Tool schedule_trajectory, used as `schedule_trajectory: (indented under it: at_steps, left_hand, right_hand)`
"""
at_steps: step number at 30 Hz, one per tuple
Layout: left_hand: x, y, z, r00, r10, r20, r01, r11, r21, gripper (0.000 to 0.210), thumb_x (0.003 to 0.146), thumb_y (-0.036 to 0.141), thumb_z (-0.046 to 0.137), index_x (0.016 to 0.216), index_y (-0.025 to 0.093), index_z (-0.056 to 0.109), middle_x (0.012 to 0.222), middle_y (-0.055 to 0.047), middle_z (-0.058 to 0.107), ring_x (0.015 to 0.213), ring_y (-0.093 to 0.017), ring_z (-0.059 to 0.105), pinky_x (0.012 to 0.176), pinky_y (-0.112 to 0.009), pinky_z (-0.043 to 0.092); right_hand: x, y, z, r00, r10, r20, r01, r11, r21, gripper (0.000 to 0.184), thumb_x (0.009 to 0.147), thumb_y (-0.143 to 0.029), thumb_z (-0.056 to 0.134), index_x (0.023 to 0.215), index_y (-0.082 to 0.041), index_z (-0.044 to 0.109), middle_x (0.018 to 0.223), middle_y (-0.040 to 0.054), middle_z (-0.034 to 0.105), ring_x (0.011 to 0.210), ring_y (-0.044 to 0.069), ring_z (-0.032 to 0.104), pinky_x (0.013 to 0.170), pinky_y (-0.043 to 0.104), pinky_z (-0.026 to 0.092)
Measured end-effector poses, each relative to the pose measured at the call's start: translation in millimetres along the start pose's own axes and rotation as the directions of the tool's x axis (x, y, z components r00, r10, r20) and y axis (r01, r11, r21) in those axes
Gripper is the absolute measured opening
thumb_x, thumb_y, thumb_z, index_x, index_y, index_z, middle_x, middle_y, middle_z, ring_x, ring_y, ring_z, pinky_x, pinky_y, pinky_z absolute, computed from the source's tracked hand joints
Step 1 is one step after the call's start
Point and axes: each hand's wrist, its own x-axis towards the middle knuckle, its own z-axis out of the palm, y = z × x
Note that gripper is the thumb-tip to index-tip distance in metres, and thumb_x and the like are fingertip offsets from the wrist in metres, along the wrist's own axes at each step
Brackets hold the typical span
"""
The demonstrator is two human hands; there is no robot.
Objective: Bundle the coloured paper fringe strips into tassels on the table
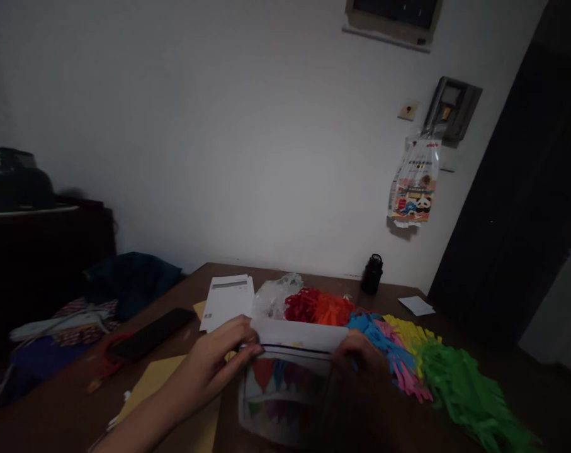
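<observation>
Both hands hold a clear zip bag (285,396) by its top corners, above the near side of the table. Pennant-like colored shapes show in its see-through front. A white strip (299,329) runs along the top, over dark seal lines. My left hand (223,358) pinches the left corner between thumb and fingers. My right hand (361,358), in shadow, is closed on the right corner. Just behind the bag lie red paper tassels (303,304) and orange tassels (333,309). Blue tassels (379,336), yellow tassels (410,333) and green tassels (474,390) spread to the right.
White papers (228,299) and a crumpled clear plastic bag (273,296) lie toward the back. Yellow paper (157,374) and a dark phone-like slab (153,333) are at left. A small black container (373,275) stands by the wall, near a white card (416,306).
</observation>
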Motion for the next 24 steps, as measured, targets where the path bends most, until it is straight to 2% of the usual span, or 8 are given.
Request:
schedule_trajectory:
  at_steps: [2,5,7,10,14,18,21,24]
  left_hand:
    - [-3.9,-3.4,-2.1,0.997,0.000,0.078,0.002,1.000,-0.031,0.017,0.088,0.021,0.051,0.086,0.024,0.067,0.078,-0.003,0.068,0.071,-0.017,0.065,0.065,-0.021,0.051]
    - [-11.5,-15.3,-2.4,0.991,-0.030,0.133,0.038,0.998,-0.053,0.029,0.088,0.020,0.050,0.110,0.027,0.067,0.100,-0.007,0.073,0.093,-0.022,0.067,0.080,-0.028,0.053]
    - [-12.4,-20.2,-0.8,0.994,-0.045,0.097,0.050,0.998,-0.046,0.029,0.089,0.020,0.050,0.111,0.028,0.067,0.101,-0.006,0.074,0.092,-0.022,0.069,0.080,-0.027,0.053]
    - [-6.0,-16.6,1.7,0.997,-0.056,0.054,0.057,0.998,-0.029,0.022,0.089,0.022,0.052,0.101,0.027,0.069,0.089,-0.003,0.074,0.078,-0.018,0.069,0.070,-0.023,0.053]
    - [4.3,-4.1,4.3,0.998,-0.050,0.045,0.053,0.996,-0.073,0.019,0.090,0.023,0.050,0.087,0.024,0.068,0.085,-0.003,0.070,0.076,-0.017,0.066,0.068,-0.022,0.051]
    - [7.0,-1.7,13.5,0.997,-0.053,-0.056,0.047,0.992,-0.114,0.013,0.088,0.023,0.055,0.083,0.023,0.067,0.081,-0.002,0.068,0.074,-0.016,0.065,0.066,-0.022,0.050]
    - [5.6,-3.7,23.8,0.979,-0.094,-0.180,0.081,0.994,-0.078,0.010,0.086,0.025,0.059,0.084,0.023,0.068,0.074,0.000,0.066,0.068,-0.015,0.063,0.062,-0.021,0.049]
    - [0.9,-4.5,32.4,0.958,-0.152,-0.245,0.135,0.987,-0.084,0.009,0.082,0.030,0.064,0.083,0.024,0.070,0.081,-0.002,0.069,0.074,-0.017,0.065,0.066,-0.023,0.050]
  right_hand:
    - [6.3,-0.9,-1.8,0.995,-0.091,-0.035,0.093,0.994,0.050,0.016,0.079,-0.029,0.069,0.067,-0.020,0.063,0.071,-0.0007,0.062,0.067,0.015,0.058,0.061,0.025,0.045]
    - [9.4,-3.3,-4.4,0.985,-0.148,-0.090,0.158,0.981,0.114,0.013,0.077,-0.020,0.066,0.064,-0.021,0.062,0.062,-0.0021,0.059,0.060,0.014,0.055,0.055,0.023,0.040]
    - [7.0,-5.4,-5.3,0.981,-0.173,-0.085,0.182,0.976,0.121,0.012,0.076,-0.018,0.066,0.065,-0.022,0.062,0.063,-0.0021,0.059,0.061,0.014,0.055,0.056,0.023,0.040]
    - [1.7,-8.7,-5.3,0.978,-0.187,-0.088,0.193,0.979,0.066,0.011,0.073,-0.019,0.071,0.068,-0.022,0.062,0.068,-0.0016,0.060,0.065,0.015,0.056,0.059,0.023,0.041]
    - [1.9,-9.9,-4.6,0.995,-0.033,-0.098,0.040,0.996,0.074,0.015,0.072,-0.020,0.070,0.064,-0.021,0.058,0.062,-0.0022,0.056,0.059,0.014,0.053,0.055,0.022,0.039]
    - [5.5,-4.9,-0.4,0.990,0.137,0.036,-0.141,0.939,0.314,0.018,0.075,-0.028,0.069,0.071,-0.022,0.052,0.062,-0.0039,0.053,0.055,0.013,0.050,0.051,0.021,0.038]
    - [2.5,-1.9,8.6,0.982,0.173,0.069,-0.186,0.873,0.452,0.024,0.076,-0.035,0.070,0.081,-0.025,0.049,0.069,-0.0035,0.056,0.058,0.013,0.051,0.053,0.022,0.041]
    - [-2.9,-1.8,18.7,0.969,0.245,0.019,-0.232,0.885,0.405,0.023,0.076,-0.038,0.069,0.082,-0.025,0.050,0.064,-0.0043,0.055,0.050,0.013,0.048,0.049,0.022,0.038]
